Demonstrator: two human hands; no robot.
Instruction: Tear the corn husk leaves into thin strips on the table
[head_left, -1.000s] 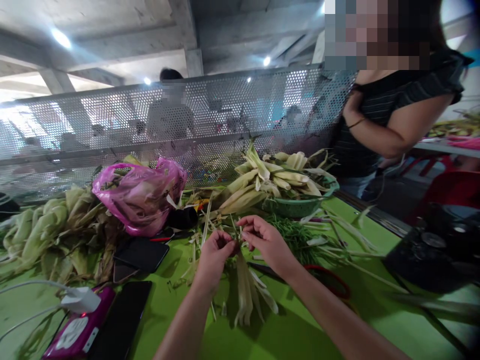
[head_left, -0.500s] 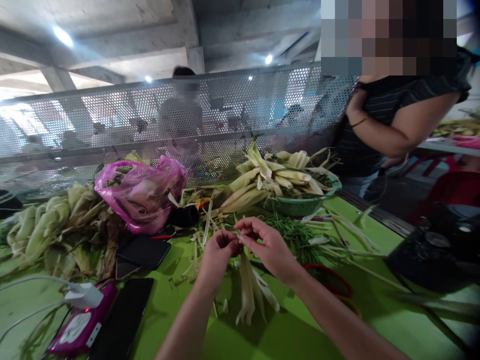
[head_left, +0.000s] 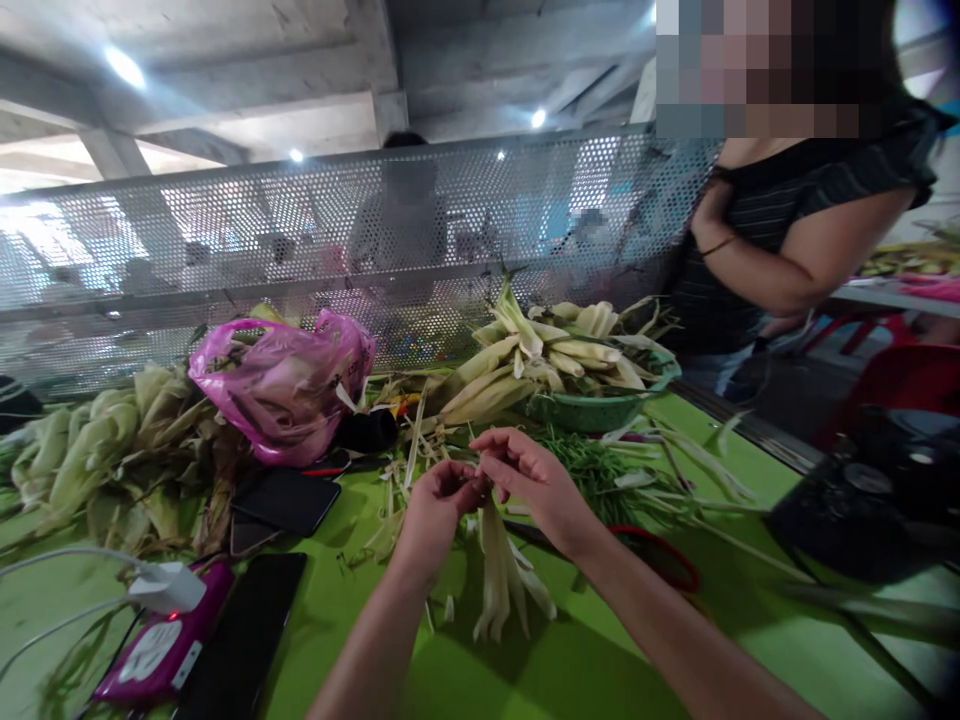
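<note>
A bundle of pale corn husk strips [head_left: 495,580] hangs down from between my hands, its loose ends fanned over the green table [head_left: 352,620]. My left hand [head_left: 446,492] is closed, thumb and fingers pinching the bundle's top. Against it, my right hand [head_left: 526,475] has thumb and forefinger pinched at the same spot, the other fingers curled. What lies right at the fingertips is too small to make out. Under my right forearm rests a pair of scissors with red handles [head_left: 686,570], partly hidden. Thin green strips [head_left: 585,462] lie just beyond my right hand.
Behind my hands stand a pink plastic bag [head_left: 281,385] of husks and a green basket [head_left: 600,410] heaped with husks. More husks [head_left: 97,440] lie left, near phones [head_left: 289,500] and a purple power strip [head_left: 165,640]. A person [head_left: 795,230] stands at right, beyond the table edge.
Both hands stay at the bundle's top; my right fingers have closed in slightly towards the left. The person behind the perforated screen has shifted right.
</note>
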